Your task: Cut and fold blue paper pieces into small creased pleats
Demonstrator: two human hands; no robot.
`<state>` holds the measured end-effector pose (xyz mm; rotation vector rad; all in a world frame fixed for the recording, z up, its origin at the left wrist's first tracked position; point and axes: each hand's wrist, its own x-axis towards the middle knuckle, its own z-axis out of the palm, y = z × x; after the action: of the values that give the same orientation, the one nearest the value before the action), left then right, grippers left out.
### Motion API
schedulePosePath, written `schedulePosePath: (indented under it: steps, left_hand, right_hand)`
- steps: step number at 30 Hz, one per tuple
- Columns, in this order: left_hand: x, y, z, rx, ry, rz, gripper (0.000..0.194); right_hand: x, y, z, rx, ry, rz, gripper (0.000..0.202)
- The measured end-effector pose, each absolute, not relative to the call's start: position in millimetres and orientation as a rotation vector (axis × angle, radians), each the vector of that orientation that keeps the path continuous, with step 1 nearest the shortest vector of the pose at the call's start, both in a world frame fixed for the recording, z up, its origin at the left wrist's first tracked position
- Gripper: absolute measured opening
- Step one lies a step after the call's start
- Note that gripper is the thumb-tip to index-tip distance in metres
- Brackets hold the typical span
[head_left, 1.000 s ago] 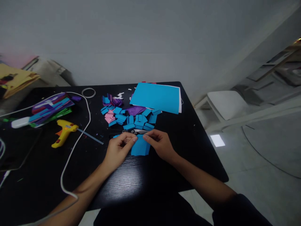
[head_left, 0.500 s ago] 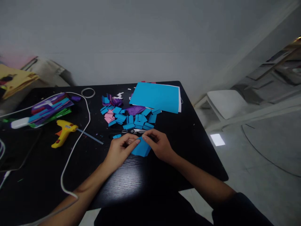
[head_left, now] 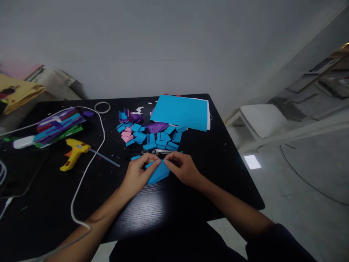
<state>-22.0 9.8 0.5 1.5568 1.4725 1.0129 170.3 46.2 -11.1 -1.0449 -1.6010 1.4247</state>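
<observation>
Both hands pinch one piece of blue paper point(head_left: 160, 172) above the black table. My left hand point(head_left: 141, 170) has thumb and fingers closed on its upper left edge, and my right hand point(head_left: 183, 168) grips the upper right edge. Just beyond the hands lie scissors point(head_left: 158, 151), partly hidden by the fingers. Several small folded blue pieces point(head_left: 163, 138) are spread behind the scissors, with pink pieces point(head_left: 127, 135) at their left. Purple folded pieces point(head_left: 135, 116) sit farther back. A large blue sheet point(head_left: 181, 112) lies over white paper at the back right.
A yellow glue gun point(head_left: 73, 154) with a glue stick lies to the left, near a white cable point(head_left: 79, 185). Behind it is a bundle of coloured strips point(head_left: 58, 125). A tape ring point(head_left: 102, 107) lies at the back. A white stool point(head_left: 263, 119) stands right of the table point(head_left: 218, 203).
The held blue paper has turned and shifted left, its lower edge now slanting. My right hand has moved slightly left, and its fingers have shifted along the paper.
</observation>
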Motion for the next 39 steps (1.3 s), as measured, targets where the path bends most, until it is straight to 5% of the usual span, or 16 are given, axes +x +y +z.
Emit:
schedulePosePath:
  steps: [10, 39]
  left_hand:
    - [-30, 10, 1, 1.642, 1.434, 0.782, 0.030]
    - [-31, 23, -20, 1.294, 1.344, 1.198, 0.031]
  right_hand:
    - [171, 46, -8, -1.051, -1.616, 1.324, 0.014]
    - [177, 65, -21, -1.094, -1.254, 1.536, 0.028]
